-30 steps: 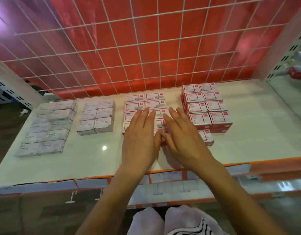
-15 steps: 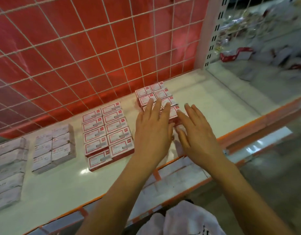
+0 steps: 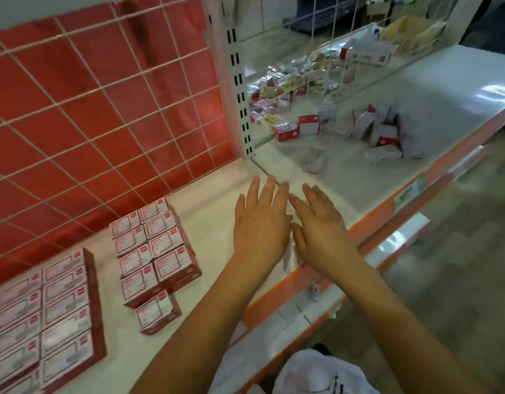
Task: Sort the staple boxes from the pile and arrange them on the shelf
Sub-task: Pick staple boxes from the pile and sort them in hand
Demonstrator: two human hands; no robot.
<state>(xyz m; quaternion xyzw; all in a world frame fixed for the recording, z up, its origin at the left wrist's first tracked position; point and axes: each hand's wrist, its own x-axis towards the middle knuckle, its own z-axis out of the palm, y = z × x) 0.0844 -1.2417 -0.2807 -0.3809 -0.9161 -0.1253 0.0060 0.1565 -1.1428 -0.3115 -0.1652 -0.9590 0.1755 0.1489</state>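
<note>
My left hand [image 3: 261, 223] and my right hand [image 3: 321, 231] hover side by side over bare shelf [image 3: 211, 223], fingers straight, holding nothing. Left of them lie red-and-white staple boxes in neat blocks: a two-wide stack [image 3: 153, 245] with a single box [image 3: 157, 311] at its front, and a larger block [image 3: 43, 317] at the far left. On the neighbouring shelf section to the right, a loose pile of staple boxes [image 3: 379, 132] lies jumbled, with two red-and-white boxes [image 3: 298, 129] and a flat grey one [image 3: 314, 160] nearer to me.
A white wire grid over a red backing [image 3: 103, 103] closes the back. A white slotted upright [image 3: 240, 89] divides the two shelf sections. Small packets [image 3: 288, 83] lie behind the pile. The shelf's orange front edge [image 3: 373, 226] runs diagonally, with floor beyond on the right.
The view has swung right, from the arranged blocks toward the pile. Both hands have left the boxes they touched and moved right over bare shelf, still held flat.
</note>
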